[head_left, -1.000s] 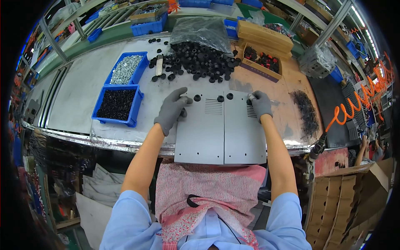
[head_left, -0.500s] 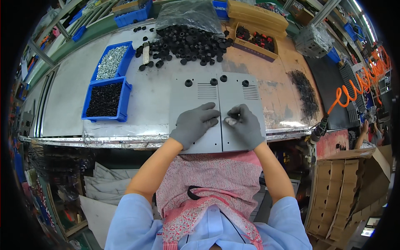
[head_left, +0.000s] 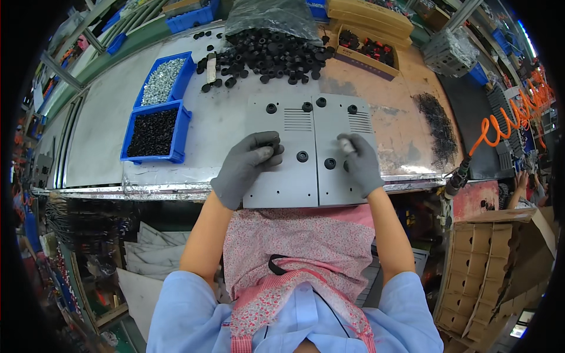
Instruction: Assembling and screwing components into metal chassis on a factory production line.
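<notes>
Two grey metal panels lie side by side at the bench's front edge, the left panel [head_left: 282, 182] and the right panel [head_left: 336, 191], each with vent slots and small holes. Black round rubber feet stand on them: several along the far edge, one foot [head_left: 302, 156] mid-left and another foot [head_left: 329, 163] mid-right. My left hand [head_left: 244, 167], in a grey glove, is over the left panel's left side with fingers curled; something dark may be among them. Over the right panel, my gloved right hand [head_left: 362, 165] has its fingers closed, their contents hidden.
A heap of black rubber feet [head_left: 276, 56] spills from a plastic bag [head_left: 268, 17] at the back. To the left are blue bins of silver [head_left: 162, 79] and black small parts [head_left: 152, 132]. A powered driver [head_left: 456, 179] hangs at right from an orange coiled hose [head_left: 500, 129].
My hands have moved apart from the seam between the panels, the left one leftward and the right one slightly rightward. Two rubber feet now show mid-panel where my hands were.
</notes>
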Demonstrator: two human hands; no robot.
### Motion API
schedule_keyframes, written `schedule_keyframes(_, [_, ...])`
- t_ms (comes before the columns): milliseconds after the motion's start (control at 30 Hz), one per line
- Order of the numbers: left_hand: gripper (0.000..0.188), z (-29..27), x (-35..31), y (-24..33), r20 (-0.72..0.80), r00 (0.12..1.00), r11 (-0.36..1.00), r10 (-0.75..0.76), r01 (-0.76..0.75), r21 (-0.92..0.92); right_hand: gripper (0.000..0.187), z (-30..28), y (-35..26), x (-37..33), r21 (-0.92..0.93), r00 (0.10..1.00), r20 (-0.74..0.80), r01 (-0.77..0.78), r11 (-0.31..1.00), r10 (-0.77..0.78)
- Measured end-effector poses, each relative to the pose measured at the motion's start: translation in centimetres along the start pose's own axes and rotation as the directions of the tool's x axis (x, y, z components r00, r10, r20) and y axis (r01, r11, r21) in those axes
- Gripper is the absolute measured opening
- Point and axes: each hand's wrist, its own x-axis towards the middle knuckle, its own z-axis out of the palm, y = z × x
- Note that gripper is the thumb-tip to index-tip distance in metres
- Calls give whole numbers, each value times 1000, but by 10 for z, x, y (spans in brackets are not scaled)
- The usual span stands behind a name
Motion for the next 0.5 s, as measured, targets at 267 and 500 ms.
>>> schedule_keyframes(267, [25,4,-13,-11,55,902,320,428,-209,924,16,-4,20,-2,-225,941,-115,288,931,-319])
schedule_keyframes(500, [27,-18,-13,-11,95,895,408,436,-291,865,17,-6,10,0,-597,939,-72,229,769,-335])
